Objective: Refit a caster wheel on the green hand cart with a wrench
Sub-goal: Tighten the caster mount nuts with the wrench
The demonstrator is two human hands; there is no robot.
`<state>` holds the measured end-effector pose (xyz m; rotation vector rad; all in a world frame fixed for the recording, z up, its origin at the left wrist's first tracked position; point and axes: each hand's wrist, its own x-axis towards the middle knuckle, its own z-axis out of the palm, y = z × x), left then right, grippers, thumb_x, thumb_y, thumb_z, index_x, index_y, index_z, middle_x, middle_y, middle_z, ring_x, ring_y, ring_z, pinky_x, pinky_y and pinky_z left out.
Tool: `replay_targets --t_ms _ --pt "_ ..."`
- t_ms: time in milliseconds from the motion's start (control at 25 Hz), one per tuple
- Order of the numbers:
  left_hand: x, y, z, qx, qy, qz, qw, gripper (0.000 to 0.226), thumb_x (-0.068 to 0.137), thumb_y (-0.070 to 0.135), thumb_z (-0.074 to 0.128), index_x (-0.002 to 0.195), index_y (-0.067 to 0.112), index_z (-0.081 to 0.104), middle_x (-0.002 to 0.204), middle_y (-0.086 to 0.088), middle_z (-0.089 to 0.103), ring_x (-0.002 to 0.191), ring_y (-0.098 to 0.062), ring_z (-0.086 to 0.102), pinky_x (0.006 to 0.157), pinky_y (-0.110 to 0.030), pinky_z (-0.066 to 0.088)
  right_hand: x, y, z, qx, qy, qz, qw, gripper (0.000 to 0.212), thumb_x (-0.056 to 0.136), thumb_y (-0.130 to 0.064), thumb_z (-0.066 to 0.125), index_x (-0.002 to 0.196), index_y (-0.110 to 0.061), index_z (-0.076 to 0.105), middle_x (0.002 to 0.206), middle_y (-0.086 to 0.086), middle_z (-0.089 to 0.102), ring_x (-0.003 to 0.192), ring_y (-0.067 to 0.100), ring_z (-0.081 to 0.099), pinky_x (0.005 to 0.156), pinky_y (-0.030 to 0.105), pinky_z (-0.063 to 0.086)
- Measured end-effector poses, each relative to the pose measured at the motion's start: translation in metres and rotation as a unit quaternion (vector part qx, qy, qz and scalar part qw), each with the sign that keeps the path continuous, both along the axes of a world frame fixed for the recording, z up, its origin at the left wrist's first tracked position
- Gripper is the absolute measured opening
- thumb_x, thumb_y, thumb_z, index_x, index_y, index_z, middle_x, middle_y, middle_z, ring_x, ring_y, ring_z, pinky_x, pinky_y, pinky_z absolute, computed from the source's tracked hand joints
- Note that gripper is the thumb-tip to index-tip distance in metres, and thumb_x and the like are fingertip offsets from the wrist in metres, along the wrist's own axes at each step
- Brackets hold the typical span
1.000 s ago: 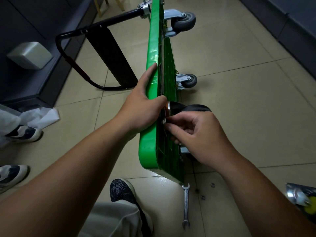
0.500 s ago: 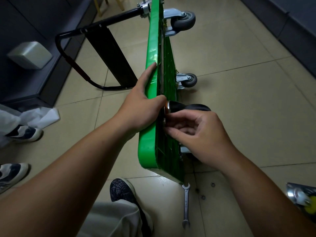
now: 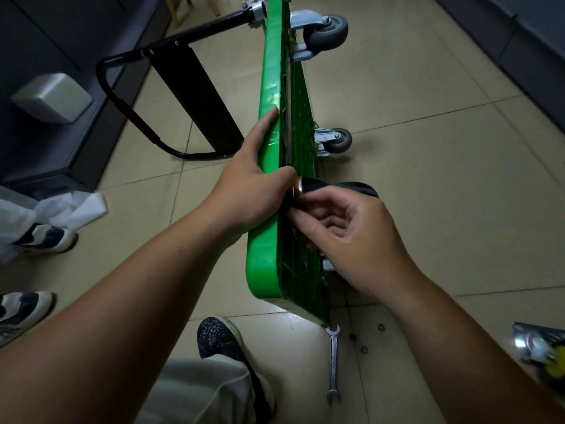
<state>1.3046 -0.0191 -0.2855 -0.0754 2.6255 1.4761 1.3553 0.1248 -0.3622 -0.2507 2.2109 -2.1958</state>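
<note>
Head view, left hand (image 3: pixel 247 191) gripping green cart (image 3: pixel 269 87) edge, right hand (image 3: pixel 351 237) pinching caster wheel (image 3: pixel 336 187).

The cart (image 3: pixel 269 148) stands on edge on the floor (image 3: pixel 428 209), its handle (image 3: pixel 122 96) to the left and two casters (image 3: pixel 327 32) on its right side. Nearer, the wrench (image 3: pixel 334 362) lies at its end, with washers (image 3: pixel 363 349) just to the right.

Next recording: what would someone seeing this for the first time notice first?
The green hand cart, tipped on its side through the middle of the frame, stands out first, the left hand gripping its upper edge and the right hand curled against its underside. Then the wrench, lying untouched on the floor tiles by the cart's near corner.
</note>
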Motion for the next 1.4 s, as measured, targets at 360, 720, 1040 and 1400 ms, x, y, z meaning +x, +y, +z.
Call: replay_targets --t_ms 360,720,1040,1400 --pt "-0.001 0.001 -0.002 0.010 -0.002 -0.005 1.000 0.083 0.092 0.004 0.062 0.155 0.048 0.030 0.112 0.013 0.059 0.065 0.003 0.064 0.058 -0.015 0.051 0.001 0.004 -0.020 0.082 0.057 -0.153 0.983 0.036 0.101 -0.041 0.053 0.076 -0.020 0.068 0.060 -0.003 0.064 0.054 0.014 0.064 0.054 0.034 0.053" --pt "0.003 -0.004 -0.001 0.009 -0.010 0.000 1.000 0.083 0.094 0.004 0.060 0.154 0.051 0.028 0.118 0.006 0.056 0.059 0.001 0.065 0.053 -0.017 0.052 0.110 -0.011 -0.225 0.288 -0.404 -0.136 0.857 0.020 0.095 -0.027 0.057 0.080 -0.013 0.061 0.079 0.005 0.067 0.083 0.033 0.065 0.071 0.035 0.050" --pt "0.003 -0.009 -0.004 0.007 -0.007 -0.007 1.000 0.083 0.094 0.004 0.059 0.155 0.050 0.027 0.119 0.006 0.054 0.065 -0.006 0.069 0.058 -0.021 0.055 0.119 -0.027 -0.268 0.491 -0.264 0.121 0.821 0.028 0.102 -0.021 0.043 0.126 -0.016 0.056 0.129 0.007 0.057 0.119 0.026 0.056 0.096 0.036 0.047" --pt "0.000 -0.018 -0.012 0.001 0.022 -0.018 1.000 0.083 0.092 0.001 0.060 0.156 0.046 0.030 0.114 0.017 0.059 0.069 -0.006 0.066 0.061 -0.023 0.056 0.107 -0.041 -0.305 0.522 -0.335 0.082 0.780 0.040 0.098 -0.048 0.054 0.122 -0.018 0.062 0.123 0.002 0.064 0.112 0.019 0.062 0.089 0.028 0.047"
